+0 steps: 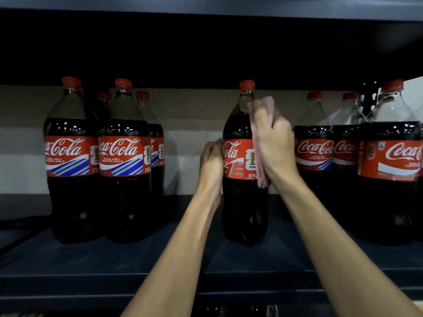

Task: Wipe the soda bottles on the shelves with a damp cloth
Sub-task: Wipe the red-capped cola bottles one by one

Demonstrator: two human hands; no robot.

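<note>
Centre bottle (240,161), upright on shelf (137,259) between bottle groups: left hand (211,161) gripped its label side, right hand (273,143) pressed bunched pink cloth (261,138) against it; hard wiping risked toppling it.

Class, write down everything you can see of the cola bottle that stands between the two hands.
The bottle is tall clear plastic, filled with dark cola nearly to the neck, with a red cap and a red Coca-Cola label marked FIFA and JPN. It stands upright on the dark shelf. The left hand holds its left side at the label; the right hand presses a pink cloth against its right side.
</note>
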